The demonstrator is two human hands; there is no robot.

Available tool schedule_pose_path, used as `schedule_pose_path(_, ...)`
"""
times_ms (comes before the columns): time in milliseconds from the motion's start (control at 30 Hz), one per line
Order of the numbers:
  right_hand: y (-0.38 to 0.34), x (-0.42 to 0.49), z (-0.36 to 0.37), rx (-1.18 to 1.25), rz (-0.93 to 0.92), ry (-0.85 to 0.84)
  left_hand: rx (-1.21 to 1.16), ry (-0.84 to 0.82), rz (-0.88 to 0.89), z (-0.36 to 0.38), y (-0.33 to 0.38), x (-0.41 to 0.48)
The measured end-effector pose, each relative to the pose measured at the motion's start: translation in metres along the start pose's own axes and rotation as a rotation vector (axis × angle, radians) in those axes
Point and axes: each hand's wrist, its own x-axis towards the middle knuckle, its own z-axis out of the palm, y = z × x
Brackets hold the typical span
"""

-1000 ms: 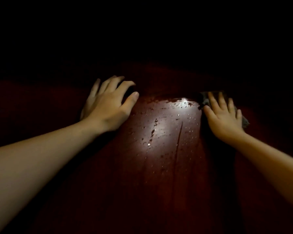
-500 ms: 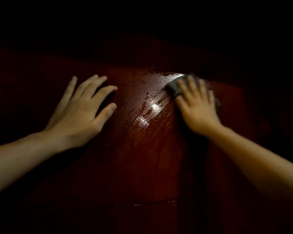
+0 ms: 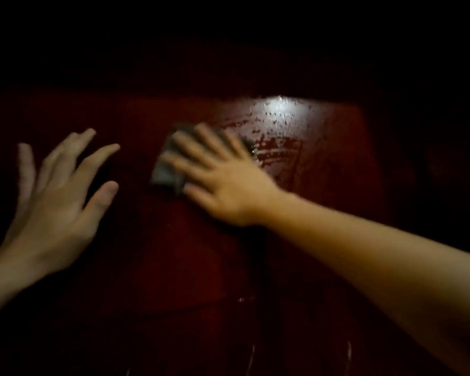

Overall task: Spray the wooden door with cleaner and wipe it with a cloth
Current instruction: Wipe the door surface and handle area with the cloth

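Note:
A dark red wooden door (image 3: 190, 261) fills the dim view. Wet droplets and smeared streaks (image 3: 280, 147) glisten under a bright light spot at the upper right. My right hand (image 3: 223, 175) lies flat, fingers spread, pressing a grey cloth (image 3: 164, 169) against the door; the hand is blurred by motion and the cloth sticks out past its fingertips on the left. My left hand (image 3: 57, 199) rests open against the door further left, fingers apart, holding nothing. No spray bottle is in sight.
The surroundings are black beyond the lit patch. A faint horizontal panel line (image 3: 244, 299) and thin drip trails (image 3: 349, 351) show on the lower door.
My right hand has swept the cloth leftward across the wet patch, leaving smeared streaks behind it. My left hand has shifted left and lower in view, fingers more spread.

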Motion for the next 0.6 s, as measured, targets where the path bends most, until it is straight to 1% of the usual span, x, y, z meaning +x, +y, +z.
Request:
schedule_pose_path(33,0.015,-0.008,-0.003,0.038,0.185,-0.003,0.041,0.002,-0.026,0.006,-0.011,-0.011)
schedule_pose_path(100,0.025,-0.022,-0.010,0.146,0.592,-0.015,0.023,-0.022,-0.164,0.016,-0.030,-0.038)
schedule_pose_path(133,0.015,-0.025,-0.011,0.170,0.734,0.001,-0.027,-0.031,-0.221,0.021,-0.037,-0.052)
schedule_pose_path(167,-0.004,-0.029,-0.007,0.148,0.782,0.014,-0.082,-0.022,-0.259,0.023,-0.041,-0.066)
schedule_pose_path(200,-0.030,-0.035,-0.001,0.111,0.739,0.038,-0.102,0.004,-0.281,0.023,-0.043,-0.078)
schedule_pose_path(233,-0.065,-0.043,0.007,0.105,0.625,0.044,-0.091,0.023,-0.292,0.018,-0.046,-0.091)
schedule_pose_path(267,-0.103,-0.058,0.012,0.116,0.465,0.031,-0.076,0.039,-0.296,0.009,-0.042,-0.103)
schedule_pose_path(300,-0.138,-0.078,0.014,0.119,0.295,-0.003,-0.062,0.044,-0.293,0.001,-0.032,-0.111)
schedule_pose_path(367,-0.200,-0.117,0.015,0.143,0.036,-0.147,0.071,0.015,-0.251,-0.018,-0.006,-0.129)
schedule_pose_path(433,-0.239,-0.151,0.016,0.142,-0.117,-0.251,0.143,-0.039,-0.208,-0.035,0.017,-0.141)
schedule_pose_path(500,-0.243,-0.170,0.023,0.149,-0.162,-0.247,0.157,-0.061,-0.210,-0.044,0.026,-0.150)
schedule_pose_path(533,-0.236,-0.175,0.027,0.148,-0.136,-0.230,0.166,-0.073,-0.215,-0.048,0.026,-0.156)
schedule_pose_path(567,-0.226,-0.180,0.029,0.139,-0.055,-0.212,0.171,-0.082,-0.228,-0.052,0.024,-0.163)
schedule_pose_path(600,-0.216,-0.184,0.029,0.130,0.085,-0.193,0.183,-0.083,-0.256,-0.056,0.022,-0.173)
